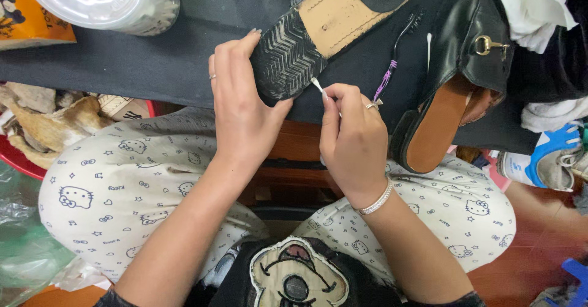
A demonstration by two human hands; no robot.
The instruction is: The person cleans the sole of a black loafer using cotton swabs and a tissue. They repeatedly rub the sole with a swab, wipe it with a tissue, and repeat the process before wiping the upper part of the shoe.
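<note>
A black shoe (318, 25) lies sole-up on a dark cloth-covered table (153, 62), its tan mid-sole and black ribbed tread facing me. My left hand (242, 105) grips the toe end of the sole, thumb under its edge. My right hand (352, 138) pinches a white cotton swab (317, 85) whose tip touches the tread's edge. The matching black shoe (453, 92) with a gold buckle lies on its side to the right.
A small brush with a purple handle (392, 62) and another swab (428, 46) lie between the shoes. A clear tub of swabs (110, 0) stands at back left. White cloths (539, 13) pile at right; a sneaker (551, 160) sits lower right. My patterned-trouser knees are below the table edge.
</note>
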